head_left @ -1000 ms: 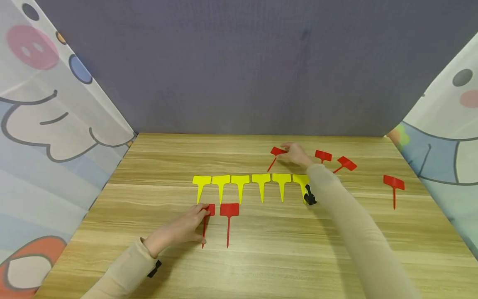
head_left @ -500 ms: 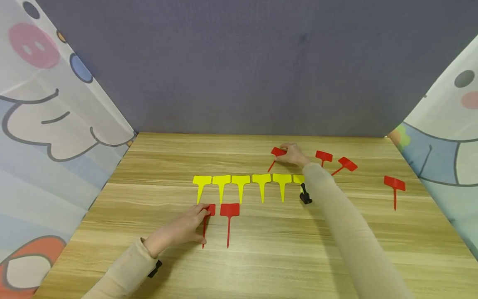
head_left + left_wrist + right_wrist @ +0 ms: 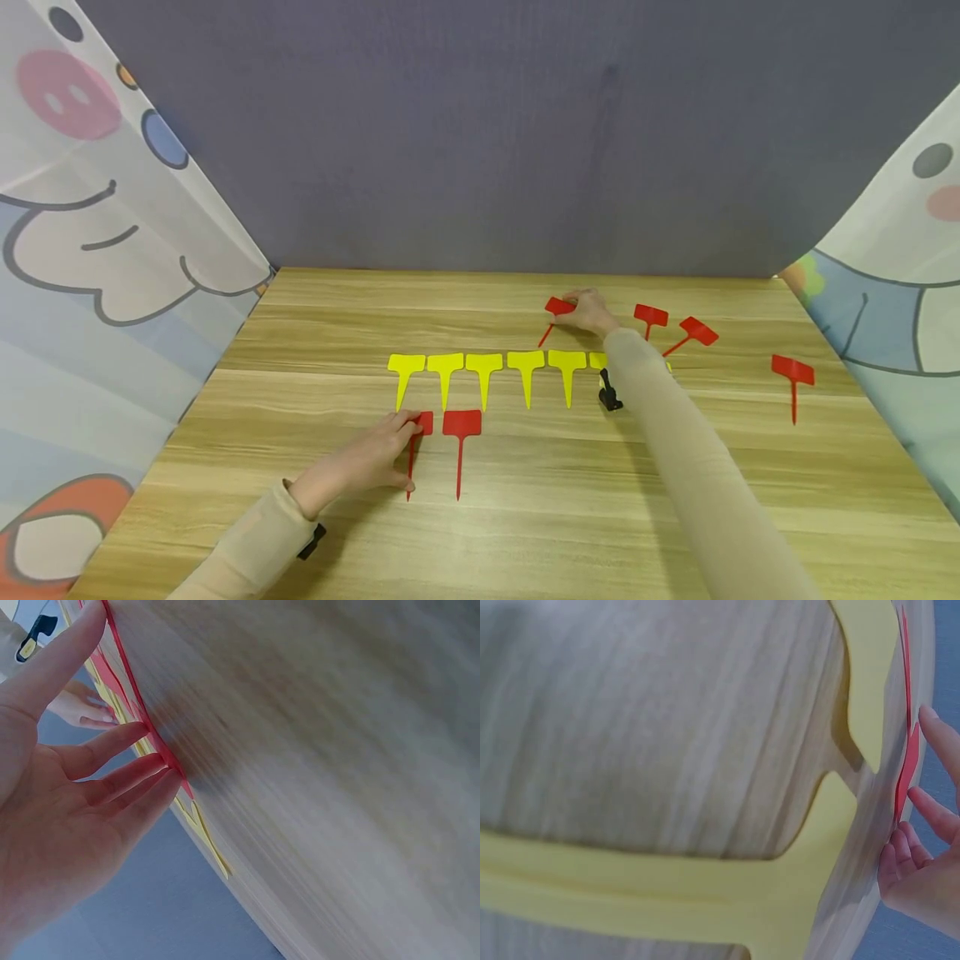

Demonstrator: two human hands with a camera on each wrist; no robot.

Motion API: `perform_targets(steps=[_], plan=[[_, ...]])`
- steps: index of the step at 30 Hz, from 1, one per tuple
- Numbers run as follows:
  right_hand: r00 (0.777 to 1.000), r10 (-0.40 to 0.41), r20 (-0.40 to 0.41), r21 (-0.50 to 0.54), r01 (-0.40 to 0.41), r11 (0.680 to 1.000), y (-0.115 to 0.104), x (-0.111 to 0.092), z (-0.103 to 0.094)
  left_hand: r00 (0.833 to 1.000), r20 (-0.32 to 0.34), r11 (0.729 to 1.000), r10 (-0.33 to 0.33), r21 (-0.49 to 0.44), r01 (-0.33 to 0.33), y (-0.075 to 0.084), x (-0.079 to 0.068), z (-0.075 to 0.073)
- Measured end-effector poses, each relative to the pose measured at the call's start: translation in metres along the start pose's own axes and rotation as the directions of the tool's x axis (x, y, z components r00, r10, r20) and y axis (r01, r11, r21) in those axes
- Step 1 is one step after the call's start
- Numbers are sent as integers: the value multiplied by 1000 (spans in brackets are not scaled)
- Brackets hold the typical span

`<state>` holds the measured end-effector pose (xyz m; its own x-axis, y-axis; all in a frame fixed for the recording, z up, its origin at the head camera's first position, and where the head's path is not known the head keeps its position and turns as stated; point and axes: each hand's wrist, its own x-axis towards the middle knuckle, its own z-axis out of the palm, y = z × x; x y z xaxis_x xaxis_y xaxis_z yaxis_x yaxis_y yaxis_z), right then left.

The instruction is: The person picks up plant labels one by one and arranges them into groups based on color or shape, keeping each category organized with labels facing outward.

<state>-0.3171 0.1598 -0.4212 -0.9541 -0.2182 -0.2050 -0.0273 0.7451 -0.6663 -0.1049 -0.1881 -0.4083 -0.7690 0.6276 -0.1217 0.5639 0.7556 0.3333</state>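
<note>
On the table (image 3: pixel 525 542), the yellow row (image 3: pixel 526 361) keeps its place, but the right sleeve (image 3: pixel 678 433) has swung slightly left over the row's right part since a second ago: it now hides most of the sixth yellow tag, and a bit of yellow (image 3: pixel 670 365) has come into sight on its other side. The left hand (image 3: pixel 367 461) has not visibly moved; on the person's side of the row, near its left end, its spread fingers touch the head of the near tag (image 3: pixel 425 422), which is red, and its thumb lies well apart from them, by the lower stem. Just right of that, also on the person's side of the row, lies the second tag (image 3: pixel 461 422), red too. The right hand (image 3: pixel 592 313) is beyond the row, its thumb and fingers apart about the right end of the red far tag (image 3: pixel 557 306); whether they clamp it I cannot tell. That tag lies as before, stem slanting toward the row. Two red tags (image 3: pixel 700 332) lie beyond the row's right part and a lone tag (image 3: pixel 792 369) well to its right, all unshifted.
</note>
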Motion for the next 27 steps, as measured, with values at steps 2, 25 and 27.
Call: perform_targets(steps=[2,25,27], plan=[[1000,5,-2,3,-5,1000,1,1,1,1000,0,1000,0,-3,0,0,0,0],[999,26,-46,-27,-27,999,-1,2,5,999,25,1000,-23,-12,24,1,1,0],[998,36,-46,-21,-37,999,-2,3,5,1000,22,1000,-22,-8,22,1,1,0]])
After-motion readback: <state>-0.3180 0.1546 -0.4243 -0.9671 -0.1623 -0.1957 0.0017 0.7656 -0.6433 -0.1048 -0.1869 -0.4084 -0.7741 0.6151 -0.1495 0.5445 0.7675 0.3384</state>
